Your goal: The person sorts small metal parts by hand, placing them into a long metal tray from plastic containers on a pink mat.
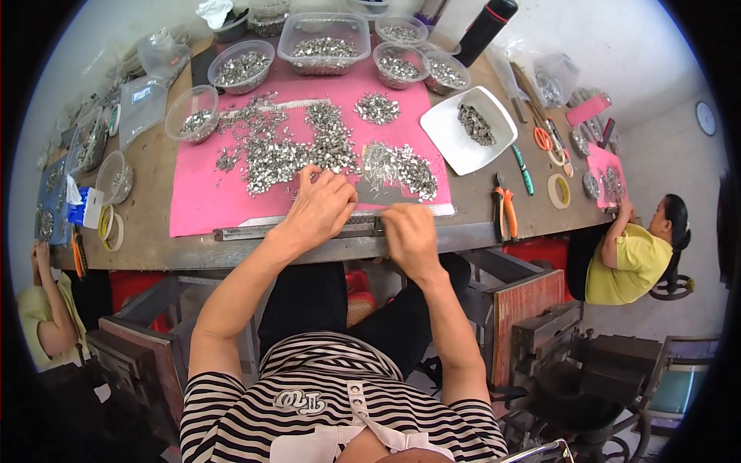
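Note:
My left hand (323, 202) reaches over the near edge of a heap of small shiny metal pieces (278, 160), its fingers bent and drawn together; what they pinch, if anything, is hidden. My right hand (411, 238) is curled closed at the right part of a long narrow metal bar (255, 232) along the table's front edge. Whatever its fingertips hold is too small to tell. Beyond that hand lie thin silvery pins (377, 171) and another heap of metal pieces (415, 173). All these heaps rest on a pink mat (202, 208).
Clear tubs of metal pieces (324, 48) line the back. To the right are a white tray (441, 139), orange-handled pliers (505, 208), a green marker (523, 171) and a tape roll (559, 191). Co-workers sit at the far right (633, 258) and far left (50, 316).

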{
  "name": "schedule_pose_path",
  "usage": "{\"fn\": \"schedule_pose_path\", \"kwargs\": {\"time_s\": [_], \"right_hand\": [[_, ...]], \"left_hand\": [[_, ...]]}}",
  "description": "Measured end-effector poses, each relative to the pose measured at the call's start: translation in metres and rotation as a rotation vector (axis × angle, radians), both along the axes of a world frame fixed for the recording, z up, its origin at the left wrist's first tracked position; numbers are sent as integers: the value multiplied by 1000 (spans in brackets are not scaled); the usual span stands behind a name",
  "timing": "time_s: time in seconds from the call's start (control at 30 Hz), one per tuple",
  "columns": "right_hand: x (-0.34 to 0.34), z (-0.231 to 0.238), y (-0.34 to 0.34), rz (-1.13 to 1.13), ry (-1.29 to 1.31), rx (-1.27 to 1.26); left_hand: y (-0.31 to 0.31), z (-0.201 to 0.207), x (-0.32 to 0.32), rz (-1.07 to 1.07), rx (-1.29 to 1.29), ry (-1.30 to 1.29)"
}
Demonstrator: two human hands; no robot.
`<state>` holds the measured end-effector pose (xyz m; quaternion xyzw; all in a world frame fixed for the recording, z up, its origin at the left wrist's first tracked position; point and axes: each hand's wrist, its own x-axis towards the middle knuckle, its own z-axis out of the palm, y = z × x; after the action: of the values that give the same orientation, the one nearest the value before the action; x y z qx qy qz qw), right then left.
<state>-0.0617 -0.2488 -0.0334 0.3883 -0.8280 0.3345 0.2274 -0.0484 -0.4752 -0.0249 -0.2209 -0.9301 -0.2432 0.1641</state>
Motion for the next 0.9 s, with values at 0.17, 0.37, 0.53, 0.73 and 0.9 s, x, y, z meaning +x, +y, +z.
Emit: {"fn": "schedule_pose_path", "kwargs": {"time_s": [0.17, 0.37, 0.53, 0.73, 0.9], "right_hand": [[-25, 0, 40, -319, 8, 40], [-35, -1, 43, -345, -69, 128], [-33, 5, 52, -322, -170, 39], [-32, 4, 53, -297, -182, 25], [-39, 1, 49, -246, -86, 115]], "left_hand": [[8, 6, 22, -20, 148, 6], [13, -3, 22, -28, 228, 12], [14, -2, 22, -40, 219, 8], [13, 4, 24, -26, 194, -4], [15, 3, 29, 22, 282, -54]]}}
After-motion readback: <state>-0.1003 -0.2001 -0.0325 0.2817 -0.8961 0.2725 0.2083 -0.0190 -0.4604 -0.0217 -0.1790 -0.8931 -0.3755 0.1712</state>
